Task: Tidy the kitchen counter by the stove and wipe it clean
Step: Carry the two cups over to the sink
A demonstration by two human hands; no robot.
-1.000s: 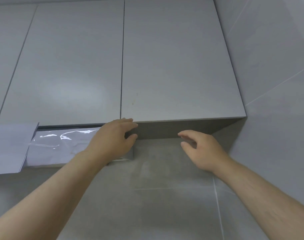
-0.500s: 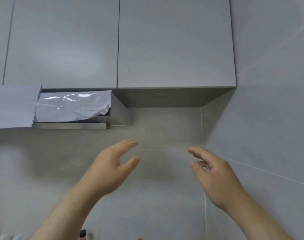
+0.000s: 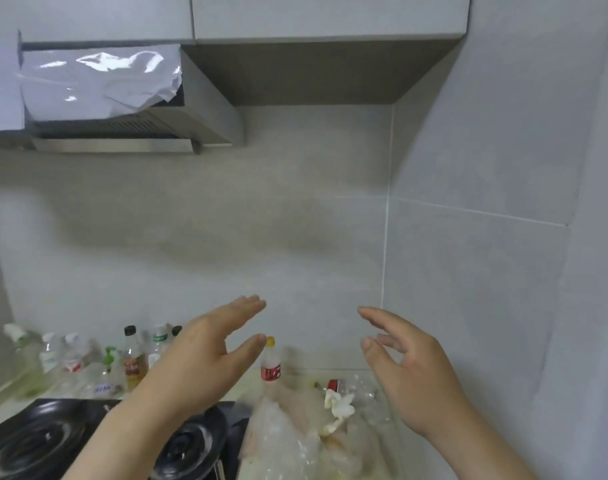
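- Range hood (image 3: 129,109): mounted at 10 o'clock under the wall cabinets (image 3: 323,15); its front is covered by a crinkled, shiny film.
- Bottle group (image 3: 88,362): a row of condiment and cleaning bottles stands along the wall tiles at 8 o'clock, behind the stove.
- Stove (image 3: 36,441): black, with two burners, at 7 o'clock; the left forearm crosses over the right-hand burner.
- Left hand (image 3: 205,355): raised in the air above the stove edge, fingers straight, thumb spread away from them; it holds nothing.
- Small bottle (image 3: 270,365): yellow cap, red label, upright at 6 o'clock, just beside the left thumb tip as seen from the head camera.
- Worktop (image 3: 295,375): right of the stove, at 5 o'clock, largely covered by clear plastic bags (image 3: 295,438) and crumpled litter (image 3: 337,403); details are blurred.
- Right hand (image 3: 409,372): raised above the litter, fingers loosely curled and apart from the thumb; it grips nothing.
- The two hands are well apart, palms turned toward each other.
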